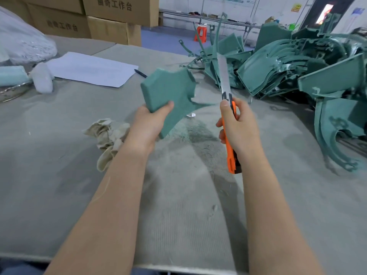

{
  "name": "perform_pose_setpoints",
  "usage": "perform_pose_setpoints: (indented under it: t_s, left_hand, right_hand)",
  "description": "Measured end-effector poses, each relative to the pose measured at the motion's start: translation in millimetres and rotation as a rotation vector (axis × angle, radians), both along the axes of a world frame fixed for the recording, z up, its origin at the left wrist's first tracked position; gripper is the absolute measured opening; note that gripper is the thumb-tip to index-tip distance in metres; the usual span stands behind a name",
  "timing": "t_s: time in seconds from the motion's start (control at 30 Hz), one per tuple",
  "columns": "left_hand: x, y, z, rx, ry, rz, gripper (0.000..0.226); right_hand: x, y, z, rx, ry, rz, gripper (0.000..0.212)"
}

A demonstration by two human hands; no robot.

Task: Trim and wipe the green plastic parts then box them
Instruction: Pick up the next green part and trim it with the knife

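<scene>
Left hand (148, 126) grips the green part (168, 92) raised off the table, edge turned toward the knife (228, 116) clasped in the right hand (240, 128), apparently for trimming.

Left hand (148, 128) grips green part (168, 98) by lower edge, held up off table (178, 195), tilted. Right hand (238, 128) grips orange knife (229, 124), blade extended, pointing up and away, just right of part, not touching. Rag (108, 135) crumpled on table just left of left wrist. Green shavings under hands. Pile of green parts (297, 64) far right. Paper (91, 69) and pen (140, 73) far left, cartons (111, 18) behind. Clear bag (21, 40) at left edge.
</scene>
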State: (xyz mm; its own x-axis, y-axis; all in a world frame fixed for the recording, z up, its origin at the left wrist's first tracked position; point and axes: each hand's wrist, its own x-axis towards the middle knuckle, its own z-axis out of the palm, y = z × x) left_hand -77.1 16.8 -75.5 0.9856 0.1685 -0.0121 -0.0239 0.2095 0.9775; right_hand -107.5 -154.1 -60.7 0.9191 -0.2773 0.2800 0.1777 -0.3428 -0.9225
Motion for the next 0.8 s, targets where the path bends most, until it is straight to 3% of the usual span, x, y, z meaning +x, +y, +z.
perform_pose_setpoints:
  t_s: [0.1,0.33,0.57,0.8]
  left_hand:
    - [-3,-1,-2,0.177,-0.063,-0.029,0.005]
    - [-9,-1,-2,0.370,-0.161,-0.134,0.013]
    - [-6,2,-6,0.431,-0.139,-0.140,0.010]
    - [-6,2,-10,0.418,-0.137,-0.134,0.013]
  right_hand:
    - [0,4,-3,-0.085,-0.059,0.034,0.013]
    - [1,5,-6,-0.158,-0.061,0.006,0.009]
    - [-2,6,-3,-0.215,0.014,0.052,0.017]
    - [-13,7,8,-0.096,0.144,0.227,0.020]
